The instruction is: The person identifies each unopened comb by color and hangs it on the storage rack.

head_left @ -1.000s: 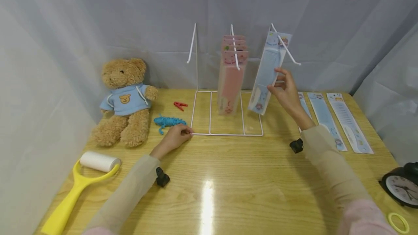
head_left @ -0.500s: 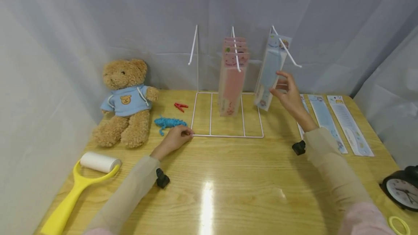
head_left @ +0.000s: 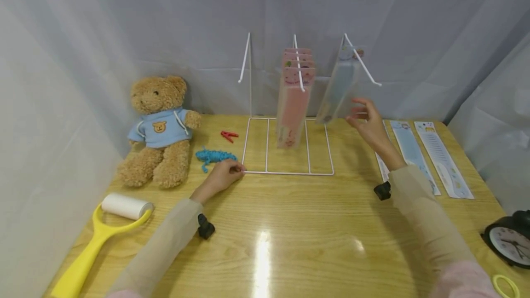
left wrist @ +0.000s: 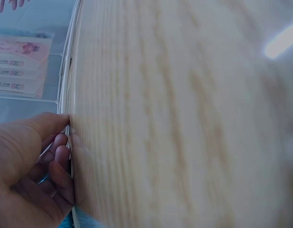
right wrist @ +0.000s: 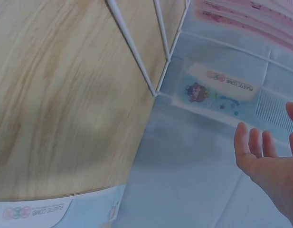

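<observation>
A white wire display rack (head_left: 290, 173) stands on the table with several hooks. Packaged pink combs (head_left: 295, 105) hang in a row on its middle hook. From the right hook hangs one packaged blue comb (head_left: 340, 82), tilted and blurred; "PLASTIC COMB" is printed on its pack in the right wrist view. My right hand (head_left: 370, 123) is just right of this comb, fingers spread and apart from it. At the rack's front left corner, my left hand (head_left: 223, 174) pinches the base wire between thumb and curled fingers.
More packaged combs (head_left: 443, 157) lie at the right. Left of the rack are a blue toy lizard (head_left: 213, 155), a red clip (head_left: 229, 136), a teddy bear (head_left: 159, 128) and a yellow-handled lint roller (head_left: 99, 233). A black alarm clock (head_left: 509, 240) and a yellow ring (head_left: 505, 285) sit front right.
My right hand has let go of the blue comb and drawn slightly down and right. The comb has swung back on the hook. My left hand has stayed at the rack's corner.
</observation>
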The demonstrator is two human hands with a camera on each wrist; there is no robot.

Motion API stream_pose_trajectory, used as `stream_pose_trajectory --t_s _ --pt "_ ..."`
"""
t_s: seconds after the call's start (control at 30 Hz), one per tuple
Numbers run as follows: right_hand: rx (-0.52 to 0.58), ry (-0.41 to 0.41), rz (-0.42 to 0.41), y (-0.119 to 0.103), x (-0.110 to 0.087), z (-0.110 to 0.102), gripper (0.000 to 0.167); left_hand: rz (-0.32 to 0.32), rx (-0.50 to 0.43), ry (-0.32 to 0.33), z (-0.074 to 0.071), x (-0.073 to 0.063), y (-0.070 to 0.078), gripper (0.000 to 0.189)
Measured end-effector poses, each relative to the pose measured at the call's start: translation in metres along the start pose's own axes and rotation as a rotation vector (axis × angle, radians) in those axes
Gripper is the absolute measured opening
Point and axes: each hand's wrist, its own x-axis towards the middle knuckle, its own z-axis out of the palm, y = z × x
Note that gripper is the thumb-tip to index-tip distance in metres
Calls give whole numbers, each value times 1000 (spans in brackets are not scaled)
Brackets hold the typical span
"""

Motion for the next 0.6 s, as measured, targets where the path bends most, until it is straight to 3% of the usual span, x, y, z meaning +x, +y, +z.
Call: stream_pose_trajectory --t_s 0.3,0.6 --pt "5 18 20 12 -12 -13 50 12 2 -1 -1 1 1 9" --pt "-115 41 82 35 -30 -42 48 -4 3 -6 -1 0 -1 9"
